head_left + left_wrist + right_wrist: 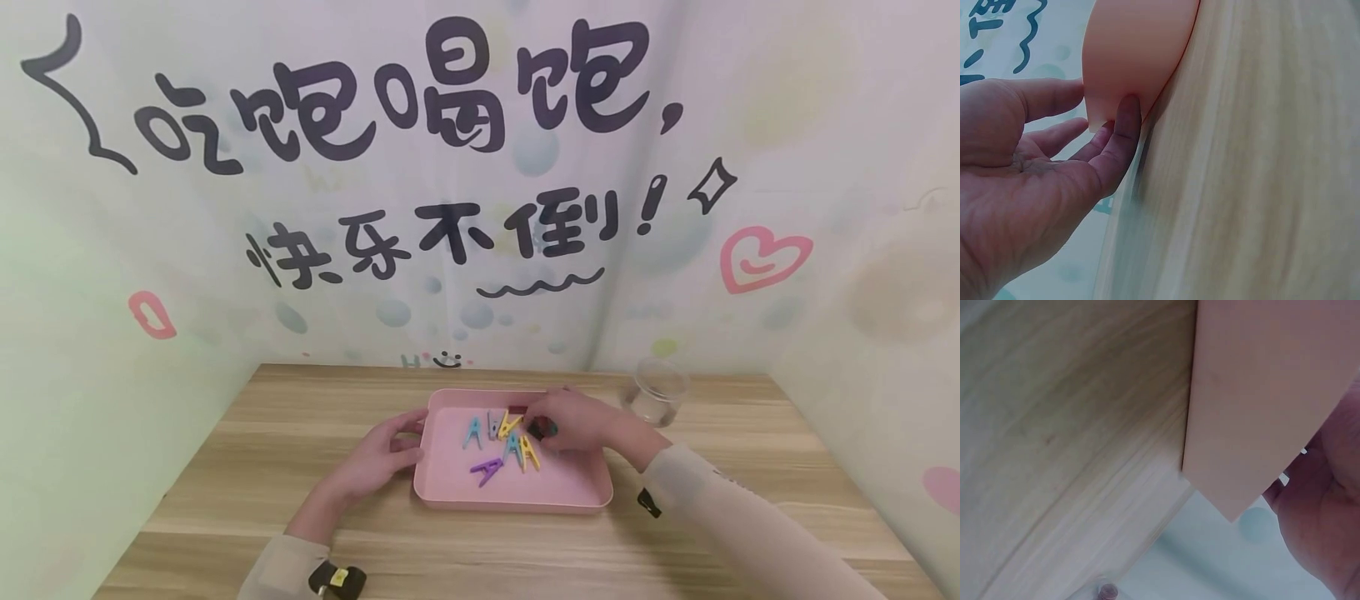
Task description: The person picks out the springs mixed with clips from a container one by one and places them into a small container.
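A pink tray [517,496] holds several small plastic clothespins: a purple clothespin [487,472], a teal clothespin [472,432], a yellow clothespin [529,455] and others close by. My left hand [378,458] touches the tray's left end; in the left wrist view its fingertips rest on the outer wall [1135,50]. My right hand [573,419] reaches over the tray's back right part, fingers bent down inside. Something dark and green shows under those fingers, and I cannot tell whether they pinch it. The tray's wall [1260,406] hides the fingertips in the right wrist view.
A clear plastic jar [660,387] stands at the back right of the wooden table [337,392], behind my right wrist. A printed cloth wall [450,317] rises behind the table, with more cloth at both sides.
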Tool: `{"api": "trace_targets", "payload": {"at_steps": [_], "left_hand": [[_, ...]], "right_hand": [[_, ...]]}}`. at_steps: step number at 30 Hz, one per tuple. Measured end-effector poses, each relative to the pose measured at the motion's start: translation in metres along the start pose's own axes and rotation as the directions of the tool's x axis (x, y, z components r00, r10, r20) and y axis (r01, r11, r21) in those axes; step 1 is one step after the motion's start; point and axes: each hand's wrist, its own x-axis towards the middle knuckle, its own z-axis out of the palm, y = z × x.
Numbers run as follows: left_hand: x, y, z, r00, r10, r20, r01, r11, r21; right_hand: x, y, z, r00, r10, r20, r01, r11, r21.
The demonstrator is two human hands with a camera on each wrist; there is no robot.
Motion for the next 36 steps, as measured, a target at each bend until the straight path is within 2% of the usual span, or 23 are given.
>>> {"api": "trace_targets", "payload": {"at_steps": [5,10,15,22,31,36], "left_hand": [[0.001,-0.001,0.0,1.0,-0.018,-0.017,0.018,1.0,0.013],[0.002,0.0,0.001,1.0,-0.016,-0.012,0.016,1.0,0.003],[0.0,0.002,0.001,1.0,-0.005,-0.003,0.005,1.0,-0.004],[-0.001,0.003,0.001,1.0,0.001,0.0,-0.001,1.0,-0.006],[-0.001,0.001,0.001,1.0,-0.007,-0.004,0.007,1.0,0.007],[-0.001,0.002,0.001,1.0,-0.013,-0.009,0.013,1.0,0.005]], "right_hand": [[0.0,0.001,0.001,1.0,0.027,0.001,-0.027,1.0,0.004],[-0.002,0.004,0.001,1.0,0.015,-0.018,-0.015,0.999,0.028],[-0.006,0.005,-0.003,0.999,-0.003,-0.049,0.009,0.993,0.121],[-0.014,0.0,-0.013,0.998,-0.006,-0.068,0.024,0.964,0.266],[-0.02,0.005,-0.012,0.993,0.007,-0.114,0.028,0.953,0.303],[-0.025,0.008,-0.014,0.986,0.009,-0.164,0.037,0.961,0.276]]}}
